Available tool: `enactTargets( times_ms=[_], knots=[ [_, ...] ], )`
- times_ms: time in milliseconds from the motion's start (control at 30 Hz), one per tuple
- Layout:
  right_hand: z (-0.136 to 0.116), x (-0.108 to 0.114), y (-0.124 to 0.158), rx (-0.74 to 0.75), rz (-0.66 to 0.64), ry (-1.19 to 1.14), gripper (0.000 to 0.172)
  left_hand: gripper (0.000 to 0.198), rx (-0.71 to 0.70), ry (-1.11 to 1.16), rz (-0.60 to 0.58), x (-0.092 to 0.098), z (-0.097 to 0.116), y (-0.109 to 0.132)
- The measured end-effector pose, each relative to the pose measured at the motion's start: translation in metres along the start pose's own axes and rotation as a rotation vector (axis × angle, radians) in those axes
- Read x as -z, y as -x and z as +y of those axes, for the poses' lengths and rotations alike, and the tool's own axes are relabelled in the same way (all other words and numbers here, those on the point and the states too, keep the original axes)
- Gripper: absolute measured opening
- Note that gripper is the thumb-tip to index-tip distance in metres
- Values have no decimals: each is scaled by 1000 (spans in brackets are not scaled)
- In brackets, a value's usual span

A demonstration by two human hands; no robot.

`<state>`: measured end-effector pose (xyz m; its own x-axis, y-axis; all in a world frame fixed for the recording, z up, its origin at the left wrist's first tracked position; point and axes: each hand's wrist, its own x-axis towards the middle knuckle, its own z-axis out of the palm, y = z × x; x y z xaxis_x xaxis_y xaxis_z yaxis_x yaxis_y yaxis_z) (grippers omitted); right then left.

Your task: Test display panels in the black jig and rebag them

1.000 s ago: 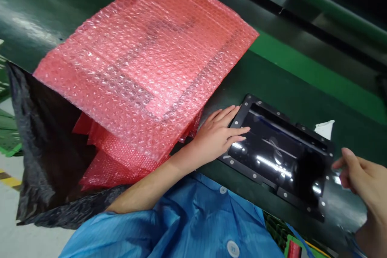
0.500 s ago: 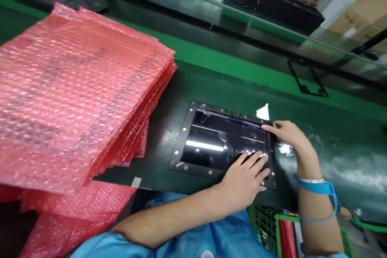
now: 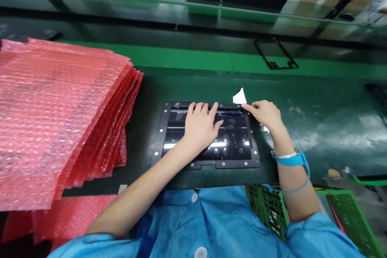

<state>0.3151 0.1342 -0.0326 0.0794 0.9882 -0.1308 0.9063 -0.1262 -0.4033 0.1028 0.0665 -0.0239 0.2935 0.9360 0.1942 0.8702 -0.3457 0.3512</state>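
A flat black screen panel (image 3: 208, 145) with a wide frame and silver round spots along its border lies on the dark green bench. My left hand (image 3: 201, 127) rests flat across its upper middle, fingers spread toward the far edge. At the far right corner of the frame is my right hand (image 3: 267, 115), its fingers curled and one fingertip touching the corner. Whatever that hand pinches is too small or hidden to make out. A crumpled white scrap (image 3: 240, 96) sits just beyond the panel's far edge, close to my right fingertip.
Stacked red bubble-wrap bags (image 3: 69, 117) fill the left side of the bench. A thin black frame (image 3: 276, 55) lies on the lighter green strip at the back. Green crates (image 3: 353, 209) stand below the bench edge at right. A blue strap (image 3: 292, 160) hangs from my right wrist.
My left hand has moved from the panel's near right part to its upper middle. My right hand stays at the far right corner. The camera view has turned and levelled.
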Motion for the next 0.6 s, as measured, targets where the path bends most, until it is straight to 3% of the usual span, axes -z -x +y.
enactTargets(
  times_ms=[200,400,500,600],
  knots=[
    [4,3,0,52,-35,-335,36,30,75,38,139,-1,-17,-16],
    [-5,-3,6,162,-263,-743,65,19,121,262,295,16,-21,-18],
    [-10,-8,7,155,-277,-869,69,16,78,352,301,29,-34,-12],
    [-13,-10,9,133,-232,-942,68,21,164,430,457,41,-59,2]
  ],
)
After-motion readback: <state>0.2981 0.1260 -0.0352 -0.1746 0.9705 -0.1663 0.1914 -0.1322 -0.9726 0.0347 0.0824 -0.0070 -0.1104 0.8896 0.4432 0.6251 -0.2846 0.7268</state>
